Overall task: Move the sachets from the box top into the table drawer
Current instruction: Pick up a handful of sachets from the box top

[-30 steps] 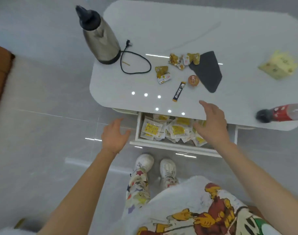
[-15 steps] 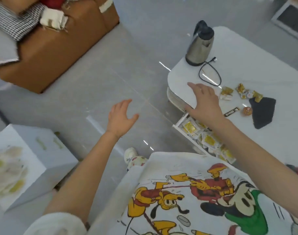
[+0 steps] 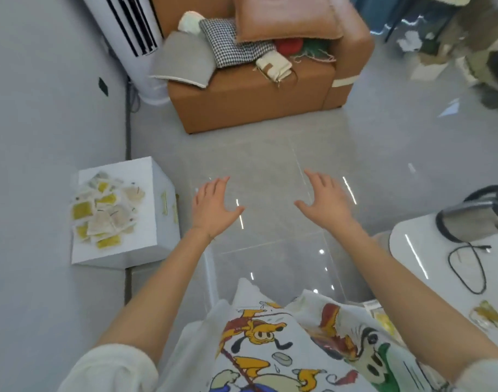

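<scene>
Step in hand, as we judge it: reaching for another load of sachets. Both hands are empty and in mid-air over the floor tiles, touching nothing. Left hand (image 3: 213,210) is flat, fingers spread and straight, thumb out. Right hand (image 3: 325,206) is the same, splayed and relaxed, with no grip on anything.

The sachets (image 3: 103,213) lie in a loose overlapping pile on top of the white box (image 3: 157,239), at the left against the wall. The left hand is near the box's right side, not touching it. The right hand is well apart from it.

To do this well, we swing both hands left over the pile. We come in from its two sides and scoop inward, so the thin flat packets bunch up and do not slide. Some lie right at the box's left and near edges, so we gather those first, or they could tip off.

The table (image 3: 411,250) is at the right, with the kettle (image 3: 474,219) and cord (image 3: 468,267) on it. We cannot make out the drawer, since our shirt covers that near-right corner. We carry the load low and turn right to drop it in.
</scene>
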A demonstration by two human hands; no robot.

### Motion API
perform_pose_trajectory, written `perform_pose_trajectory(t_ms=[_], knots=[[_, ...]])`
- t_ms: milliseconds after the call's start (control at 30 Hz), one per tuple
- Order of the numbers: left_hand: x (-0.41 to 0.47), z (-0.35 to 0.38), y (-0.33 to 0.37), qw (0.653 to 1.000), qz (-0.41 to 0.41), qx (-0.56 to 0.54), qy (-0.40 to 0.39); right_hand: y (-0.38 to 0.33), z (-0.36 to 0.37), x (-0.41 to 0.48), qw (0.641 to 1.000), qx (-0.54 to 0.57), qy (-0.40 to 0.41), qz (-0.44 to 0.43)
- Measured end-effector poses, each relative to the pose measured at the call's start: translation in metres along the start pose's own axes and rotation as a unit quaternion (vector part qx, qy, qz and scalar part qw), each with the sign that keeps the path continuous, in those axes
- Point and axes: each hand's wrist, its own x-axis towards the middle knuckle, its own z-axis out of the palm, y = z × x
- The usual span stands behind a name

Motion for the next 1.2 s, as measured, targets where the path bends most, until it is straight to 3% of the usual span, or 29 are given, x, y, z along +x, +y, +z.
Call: perform_pose_trajectory(t_ms=[267, 500, 933, 1200], knots=[[0.022, -0.051, -0.099, 0.991, -0.127, -0.001, 0.043, -0.117, 0.026, 0.102, 0.989, -0.039, -0.048, -0.134], [0.062, -0.064, -0.156, 0.962, -0.257, -0.029, 0.087, -0.185, 0.045, 0.204, 0.969, -0.064, -0.105, -0.215], [0.092, -0.071, -0.199, 0.845, -0.492, -0.106, 0.181, -0.319, 0.067, 0.331, 0.883, -0.095, -0.195, -0.416], [0.083, -0.08, -0.265, 0.776, -0.563, -0.133, 0.251, -0.418, 0.118, 0.353, 0.829, -0.117, -0.234, -0.493]])
